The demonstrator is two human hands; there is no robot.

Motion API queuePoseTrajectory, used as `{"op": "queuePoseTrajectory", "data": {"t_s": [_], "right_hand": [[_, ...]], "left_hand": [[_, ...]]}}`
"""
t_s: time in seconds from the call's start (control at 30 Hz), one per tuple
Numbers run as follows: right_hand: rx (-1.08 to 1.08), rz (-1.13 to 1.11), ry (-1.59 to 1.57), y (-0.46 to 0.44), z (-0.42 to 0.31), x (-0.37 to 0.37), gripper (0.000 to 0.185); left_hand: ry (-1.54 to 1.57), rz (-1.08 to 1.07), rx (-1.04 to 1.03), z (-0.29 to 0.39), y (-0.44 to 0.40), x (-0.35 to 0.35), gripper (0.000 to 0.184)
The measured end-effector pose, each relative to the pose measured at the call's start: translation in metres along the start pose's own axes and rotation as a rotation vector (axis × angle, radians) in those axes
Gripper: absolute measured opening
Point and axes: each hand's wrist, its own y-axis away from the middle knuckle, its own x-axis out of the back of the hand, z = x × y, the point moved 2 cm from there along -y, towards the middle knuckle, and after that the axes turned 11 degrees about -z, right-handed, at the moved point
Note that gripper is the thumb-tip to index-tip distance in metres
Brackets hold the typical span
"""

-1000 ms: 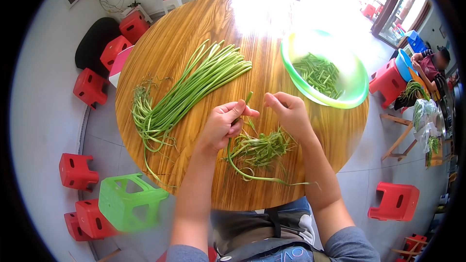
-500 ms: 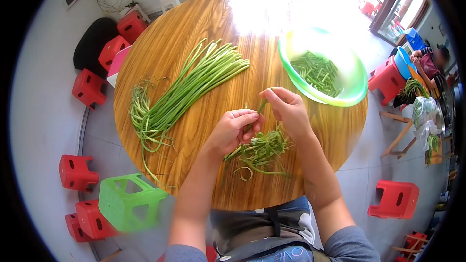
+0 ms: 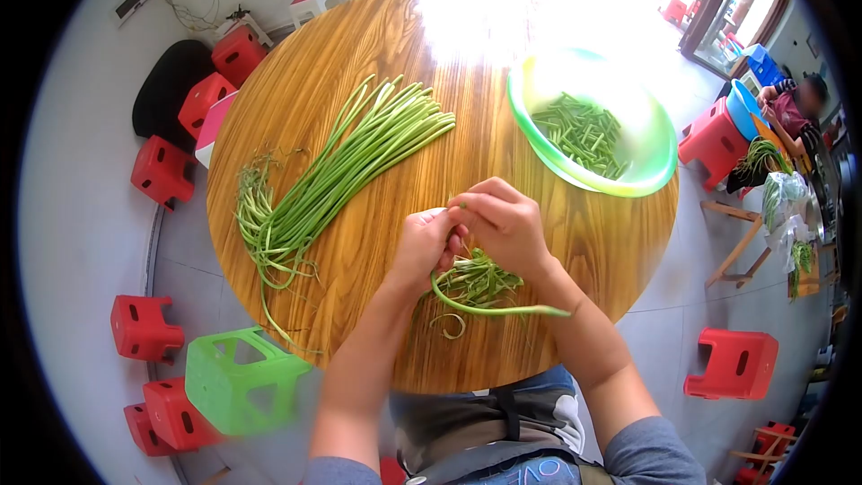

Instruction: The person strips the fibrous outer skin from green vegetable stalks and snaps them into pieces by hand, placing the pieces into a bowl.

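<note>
On a round wood-grain desk (image 3: 359, 54), glossy where light from the bright doorway (image 3: 611, 0) glares, the left hand (image 3: 420, 244) and right hand (image 3: 505, 223) meet, pinching a garlic scape (image 3: 494, 311) that curves past trimmings (image 3: 483, 282). Red stools (image 3: 144, 328) and a green stool (image 3: 229, 373) stand on grey floor tiles (image 3: 664, 341). The shirt (image 3: 543, 471) reads "LOVE".
</note>
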Motion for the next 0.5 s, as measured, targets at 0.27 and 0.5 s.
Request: {"op": "queuePoseTrajectory", "data": {"t_s": [0.27,0.5], "right_hand": [[0.032,0.110,0.064,0.003,-0.001,0.002,0.015],[-0.409,0.201,-0.814,0.001,0.037,0.010,0.017]], "left_hand": [[0.128,-0.119,0.000,0.009,0.009,0.004,0.028],[0.442,-0.328,-0.170,0.021,0.010,0.021,0.019]]}}
